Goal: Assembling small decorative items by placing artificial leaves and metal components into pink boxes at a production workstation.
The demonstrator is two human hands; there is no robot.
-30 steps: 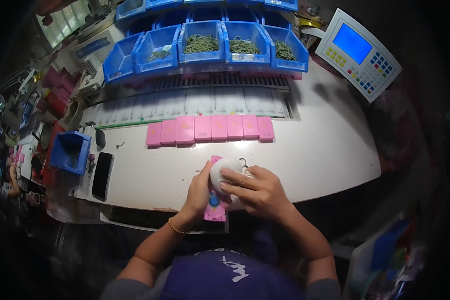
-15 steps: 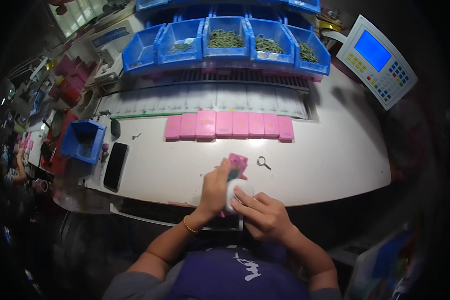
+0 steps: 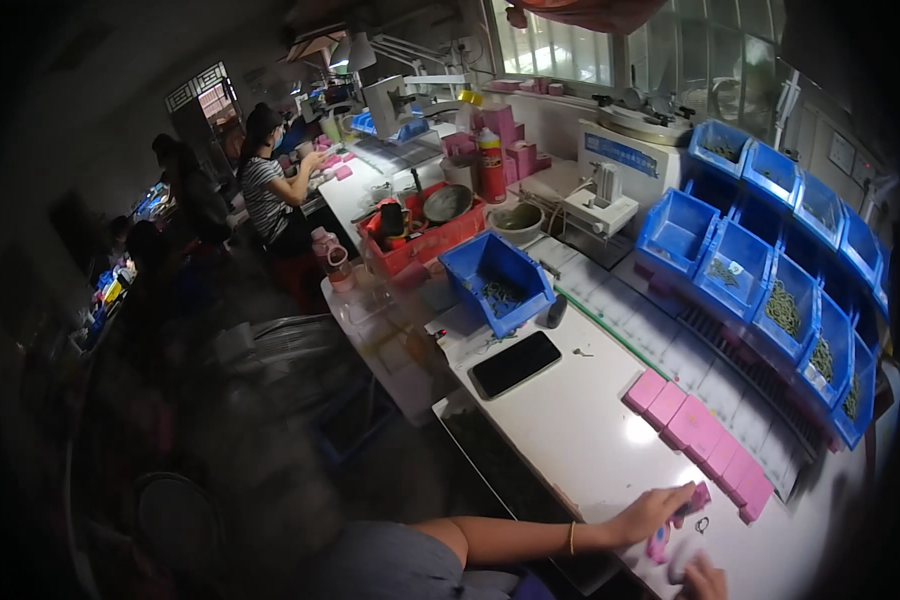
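Observation:
My left hand (image 3: 653, 513) is closed around a pink block-like piece (image 3: 698, 497), which shows past the fingertips. More pink (image 3: 658, 543) shows beneath that hand. Close by, at the lower edge, my right hand (image 3: 707, 580) has its fingers on a blurred white rounded thing (image 3: 681, 560); part of this hand is cut off. A small ring-shaped metal piece (image 3: 702, 524) lies on the white table (image 3: 570, 440) just beyond my hands. Farther off, pink blocks (image 3: 692, 430) stand in a slanting row.
A black phone (image 3: 516, 364) and a blue bin (image 3: 495, 290) lie left of the row. Blue bins of green pieces (image 3: 785, 308) rise at the right. A red crate (image 3: 420, 245) stands farther back; a co-worker in a striped top (image 3: 268, 190) sits beyond.
The view has swung left, bringing the room and co-worker in. My hands now appear at the lower right. The white thing, earlier against the pink piece, now sits below it.

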